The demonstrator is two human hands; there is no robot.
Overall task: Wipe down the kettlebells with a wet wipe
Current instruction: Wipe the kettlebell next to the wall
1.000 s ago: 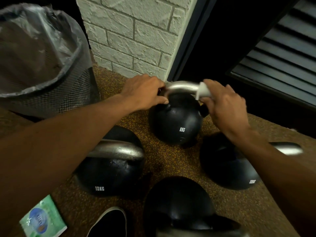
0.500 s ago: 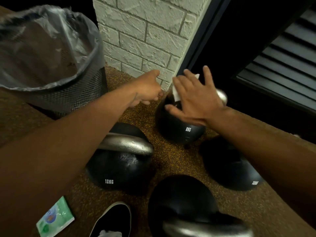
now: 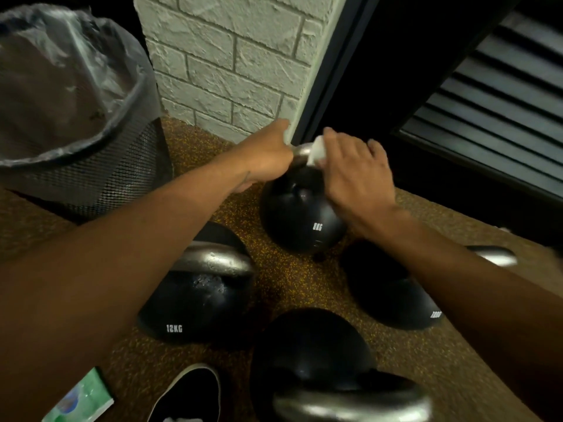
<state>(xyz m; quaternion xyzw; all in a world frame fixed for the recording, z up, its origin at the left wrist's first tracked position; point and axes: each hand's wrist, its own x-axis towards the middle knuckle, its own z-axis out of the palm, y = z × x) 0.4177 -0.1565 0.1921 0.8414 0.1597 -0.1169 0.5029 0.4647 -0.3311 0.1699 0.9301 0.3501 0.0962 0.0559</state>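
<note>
Steel handle (image 3: 301,150) of the kettlebell (image 3: 298,214) just beside the pillar (image 3: 231,65) is clasped by the left grip (image 3: 268,159), likely to steady it; the right grip (image 3: 356,175) pinches the wipe (image 3: 316,149) against it

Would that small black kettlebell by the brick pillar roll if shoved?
Probably heavy for its size: the small black kettlebell is marked 8KG. Round-bodied, it might rock; the left hand on its silver handle likely steadies it.
</note>
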